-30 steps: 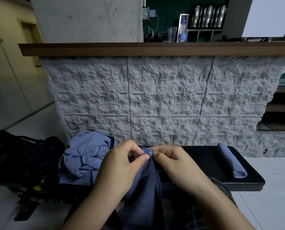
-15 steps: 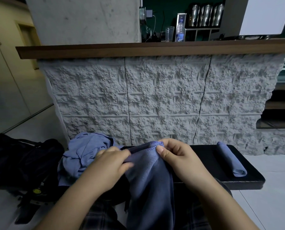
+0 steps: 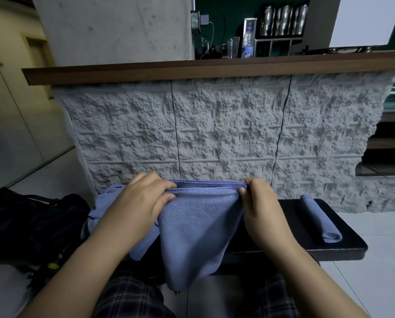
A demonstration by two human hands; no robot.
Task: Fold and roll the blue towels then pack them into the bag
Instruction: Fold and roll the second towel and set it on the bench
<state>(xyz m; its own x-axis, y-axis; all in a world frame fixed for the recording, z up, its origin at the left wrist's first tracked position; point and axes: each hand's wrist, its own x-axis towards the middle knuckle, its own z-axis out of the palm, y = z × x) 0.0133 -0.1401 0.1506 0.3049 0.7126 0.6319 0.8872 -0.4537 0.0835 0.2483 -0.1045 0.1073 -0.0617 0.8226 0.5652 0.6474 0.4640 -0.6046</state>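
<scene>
Blue towel (image 3: 198, 230) top edges pinched taut btwn left (image 3: 143, 198) & right hands (image 3: 258, 203).

The towel (image 3: 198, 228) is soft, matt blue terry cloth with a stitched hem. The table (image 3: 311, 239) looks dark and smooth. The wall (image 3: 214, 134) is rough grey stone under a wooden ledge (image 3: 191, 70).

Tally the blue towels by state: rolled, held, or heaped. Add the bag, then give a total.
Rolled blue towel on the dark bench: 1
Blue towel held by its top edge between the left hand and right hand: 1
Heap of crumpled blue towels, number in it not clear: 1 heap
Black bag on the left: 1
Total: 4 items, counting the heap as one.
</scene>
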